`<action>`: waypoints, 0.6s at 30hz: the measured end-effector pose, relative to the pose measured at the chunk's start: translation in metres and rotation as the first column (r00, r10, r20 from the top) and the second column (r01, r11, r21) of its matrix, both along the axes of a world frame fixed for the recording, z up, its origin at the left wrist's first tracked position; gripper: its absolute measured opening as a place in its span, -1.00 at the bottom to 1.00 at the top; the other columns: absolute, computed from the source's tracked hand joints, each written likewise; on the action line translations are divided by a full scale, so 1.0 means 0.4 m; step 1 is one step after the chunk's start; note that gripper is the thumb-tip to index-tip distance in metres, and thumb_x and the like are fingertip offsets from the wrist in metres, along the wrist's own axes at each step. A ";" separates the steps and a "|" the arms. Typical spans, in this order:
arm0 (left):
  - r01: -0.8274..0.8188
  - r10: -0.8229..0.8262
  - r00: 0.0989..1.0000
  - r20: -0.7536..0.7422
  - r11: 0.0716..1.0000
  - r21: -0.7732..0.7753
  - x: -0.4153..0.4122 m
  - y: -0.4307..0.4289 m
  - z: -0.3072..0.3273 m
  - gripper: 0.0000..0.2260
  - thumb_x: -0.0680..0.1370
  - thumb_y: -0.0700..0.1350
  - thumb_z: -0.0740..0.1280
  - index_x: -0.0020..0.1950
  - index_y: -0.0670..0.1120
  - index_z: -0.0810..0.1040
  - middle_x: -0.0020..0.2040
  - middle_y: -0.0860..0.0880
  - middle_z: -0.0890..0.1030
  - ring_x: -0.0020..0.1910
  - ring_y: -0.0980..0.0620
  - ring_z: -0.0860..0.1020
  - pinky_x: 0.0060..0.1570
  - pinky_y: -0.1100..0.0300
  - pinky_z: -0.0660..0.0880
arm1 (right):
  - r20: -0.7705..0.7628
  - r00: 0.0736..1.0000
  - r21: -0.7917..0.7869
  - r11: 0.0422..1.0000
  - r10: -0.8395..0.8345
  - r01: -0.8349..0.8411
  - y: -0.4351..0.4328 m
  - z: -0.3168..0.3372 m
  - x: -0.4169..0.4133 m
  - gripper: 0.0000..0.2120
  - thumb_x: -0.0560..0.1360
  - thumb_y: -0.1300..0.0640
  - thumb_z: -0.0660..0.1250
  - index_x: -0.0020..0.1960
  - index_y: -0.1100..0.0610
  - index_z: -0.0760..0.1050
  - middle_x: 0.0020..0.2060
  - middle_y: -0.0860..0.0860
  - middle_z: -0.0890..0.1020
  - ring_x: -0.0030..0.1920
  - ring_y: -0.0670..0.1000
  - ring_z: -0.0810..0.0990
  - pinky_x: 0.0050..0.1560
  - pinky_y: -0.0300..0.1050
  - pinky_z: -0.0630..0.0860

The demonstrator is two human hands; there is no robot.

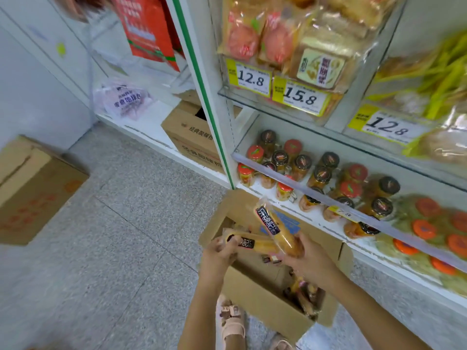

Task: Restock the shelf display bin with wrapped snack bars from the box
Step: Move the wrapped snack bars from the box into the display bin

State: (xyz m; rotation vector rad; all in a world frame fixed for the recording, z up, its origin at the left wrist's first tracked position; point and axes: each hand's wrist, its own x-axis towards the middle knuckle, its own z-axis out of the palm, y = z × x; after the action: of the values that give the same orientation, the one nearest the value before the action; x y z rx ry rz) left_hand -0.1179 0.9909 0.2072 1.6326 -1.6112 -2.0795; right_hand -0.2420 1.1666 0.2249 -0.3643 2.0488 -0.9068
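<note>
1. Right hand (312,261): fingers curled round the lower end of a glossy, clear-wrapped golden snack bar (276,229), which is tilted upward.
2. Left hand (219,251): grips the end of a second bar (255,244), which lies nearly level.
3. Both bars are above the open corrugated cardboard box (252,291); more wrapped bars (307,296) lie inside.
4. Speckled stone floor (126,248); round-lidded jars (321,175) stand on the shelf beside the box.

The left hand (219,251) and right hand (312,262) are covering the near ends of two wrapped snack bars (271,221). The forearms (358,303) are hiding part of the inside of the box (252,293). Blur is smearing the yellow packets (436,79), and the price label (341,211) on the lower shelf's front edge is showing no legible figures.
</note>
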 end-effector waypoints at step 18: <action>-0.290 0.665 0.653 -0.363 0.663 0.690 -0.152 -0.083 0.712 -0.77 0.59 -0.05 0.24 -0.09 -0.22 0.48 -0.21 -0.20 0.64 -0.29 -0.09 0.66 -0.05 0.09 0.57 | -0.062 0.992 -0.520 0.852 -0.110 0.061 -0.042 0.750 -0.043 -0.78 0.47 0.15 0.40 0.06 -0.01 0.44 -0.08 0.07 0.60 -0.21 0.01 0.60 -0.22 -0.20 0.55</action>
State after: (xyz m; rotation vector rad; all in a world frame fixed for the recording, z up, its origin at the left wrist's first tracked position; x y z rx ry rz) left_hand -0.1789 0.9578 0.4921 1.1011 -0.2490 -2.4762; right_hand -0.2591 1.1500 0.5251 -0.6143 1.8841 -1.5291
